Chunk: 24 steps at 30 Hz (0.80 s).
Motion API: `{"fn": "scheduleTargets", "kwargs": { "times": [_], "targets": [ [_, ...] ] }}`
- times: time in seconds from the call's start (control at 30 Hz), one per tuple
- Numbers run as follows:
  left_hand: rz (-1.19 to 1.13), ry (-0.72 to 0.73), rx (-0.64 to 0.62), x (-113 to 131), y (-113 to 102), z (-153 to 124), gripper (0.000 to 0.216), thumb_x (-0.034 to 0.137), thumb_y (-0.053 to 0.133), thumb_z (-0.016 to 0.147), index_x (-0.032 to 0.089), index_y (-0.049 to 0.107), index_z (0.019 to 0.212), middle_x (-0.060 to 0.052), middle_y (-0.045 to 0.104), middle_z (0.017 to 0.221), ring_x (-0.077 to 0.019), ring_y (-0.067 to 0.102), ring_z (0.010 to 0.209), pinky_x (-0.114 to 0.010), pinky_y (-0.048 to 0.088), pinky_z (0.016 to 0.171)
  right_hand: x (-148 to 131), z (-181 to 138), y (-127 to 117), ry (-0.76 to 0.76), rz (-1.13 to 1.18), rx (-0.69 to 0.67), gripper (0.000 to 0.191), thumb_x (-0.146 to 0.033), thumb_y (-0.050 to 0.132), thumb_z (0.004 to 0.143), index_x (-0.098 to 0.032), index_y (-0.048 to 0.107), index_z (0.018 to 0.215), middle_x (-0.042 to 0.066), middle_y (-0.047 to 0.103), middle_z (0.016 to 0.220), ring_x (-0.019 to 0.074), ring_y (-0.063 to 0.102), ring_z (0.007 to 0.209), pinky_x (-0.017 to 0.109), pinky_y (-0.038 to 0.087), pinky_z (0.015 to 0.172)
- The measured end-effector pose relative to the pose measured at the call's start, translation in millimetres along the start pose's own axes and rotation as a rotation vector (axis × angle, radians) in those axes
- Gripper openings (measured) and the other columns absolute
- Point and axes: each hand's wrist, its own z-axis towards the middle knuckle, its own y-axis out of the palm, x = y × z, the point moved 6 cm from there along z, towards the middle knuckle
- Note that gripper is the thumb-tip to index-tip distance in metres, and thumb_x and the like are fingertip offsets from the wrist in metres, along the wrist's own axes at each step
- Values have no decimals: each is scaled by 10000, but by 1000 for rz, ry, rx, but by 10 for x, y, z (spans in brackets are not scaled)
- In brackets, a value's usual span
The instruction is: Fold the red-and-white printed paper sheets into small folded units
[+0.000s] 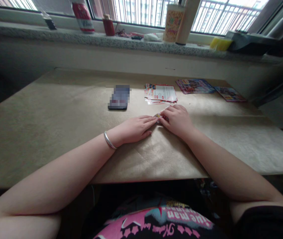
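Left hand point(136, 128) lies flat and open on the brown paper-covered surface point(56, 126), fingertips touching a small colourful folded paper piece point(158, 116). Right hand point(177, 120) is curled over it, can't tell if it's gripping.

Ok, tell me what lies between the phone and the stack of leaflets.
Only bare brown paper lies between the phone and the stack of leaflets, as the head view shows.

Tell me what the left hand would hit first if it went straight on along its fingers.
The small colourful folded paper piece at its fingertips, it seems; the left hand points rightward at it, and the right hand lies directly behind.
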Motion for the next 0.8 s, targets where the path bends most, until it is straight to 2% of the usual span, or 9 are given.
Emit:
{"fn": "scheduleTargets", "kwargs": {
  "times": [0.1,0.23,0.43,0.63,0.8],
  "targets": [
    [20,-4,-14,4,5,-1,557,310,454,986,75,383,1487,-149,445,1511,-235,422,1398,-360,333,1190,-20,13,82,9,55,-73,282,-377,521,932,-186,728,917,96,731,985,263,594,965,397,408,933],
    [21,9,8,-5,-10,-16,533,312,462,986,99,415,1472,-139,466,1497,-228,448,1379,-356,359,1173,108,16,140,133,141,-125,225,-377,587,880,-189,711,890,101,712,988,258,600,944,366,443,842],
    [73,20,69,-5,-91,-40,424,300,510,965,116,563,1343,-138,600,1335,-243,580,1205,-368,479,1046,244,10,225,209,284,-143,139,-324,620,848,-208,678,797,78,688,953,247,593,959,358,446,862],
    [142,9,70,6,-137,-44,404,338,557,944,146,594,1296,-117,654,1194,-238,620,1065,-366,515,937,313,28,305,253,366,-143,109,-301,652,830,-210,682,780,67,686,932,239,591,932,358,437,846],
    [197,-32,74,-6,-126,-44,422,379,540,950,159,588,1308,-118,658,1144,-235,620,1034,-358,508,909,341,44,345,279,372,-151,108,-282,668,816,-204,657,742,61,667,881,219,583,853,341,426,781]
  ]
}}
